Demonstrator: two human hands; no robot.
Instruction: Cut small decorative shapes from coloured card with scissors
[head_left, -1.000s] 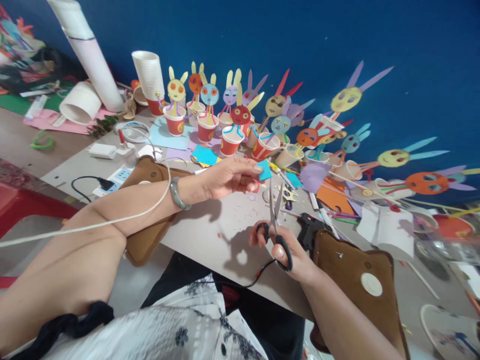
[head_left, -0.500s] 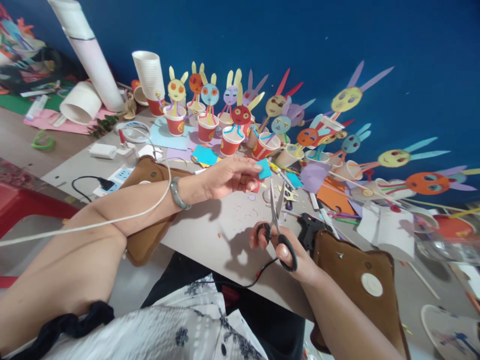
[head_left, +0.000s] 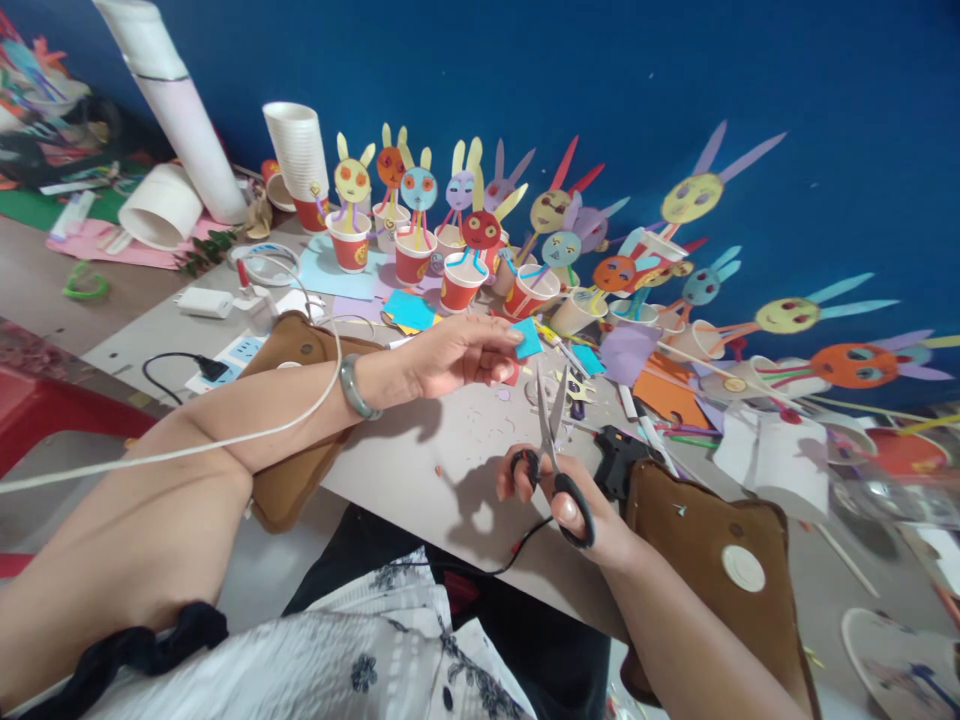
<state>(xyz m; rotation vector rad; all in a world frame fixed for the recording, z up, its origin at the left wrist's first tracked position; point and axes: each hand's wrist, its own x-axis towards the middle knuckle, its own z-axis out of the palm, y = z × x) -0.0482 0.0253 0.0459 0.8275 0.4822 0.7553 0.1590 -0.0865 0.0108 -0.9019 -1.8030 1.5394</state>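
Note:
Between the thumb and fingers of my left hand (head_left: 465,355) is a small piece of blue paper (head_left: 529,338), held above the table (head_left: 420,465). My right hand (head_left: 577,500) grips black-handled scissors (head_left: 551,440), thumb and fingers through the loops. The blades stand partly apart and point up towards the blue paper, just below it and not touching it. Small paper scraps (head_left: 491,430) lie on the tabletop beneath my hands. Another blue paper piece (head_left: 589,360) rests to the right of my left hand.
Paper cups with rabbit-faced figures (head_left: 461,280) line the back by the blue wall. A black glue gun (head_left: 613,462) and a brown cushion (head_left: 712,570) sit right of the scissors. A white cable (head_left: 225,455) crosses my left arm. A power strip (head_left: 240,355) stands at left.
The scissors have dropped very slightly, their blade tips a little lower and further from the blue paper. My left hand and the paper stay almost in place.

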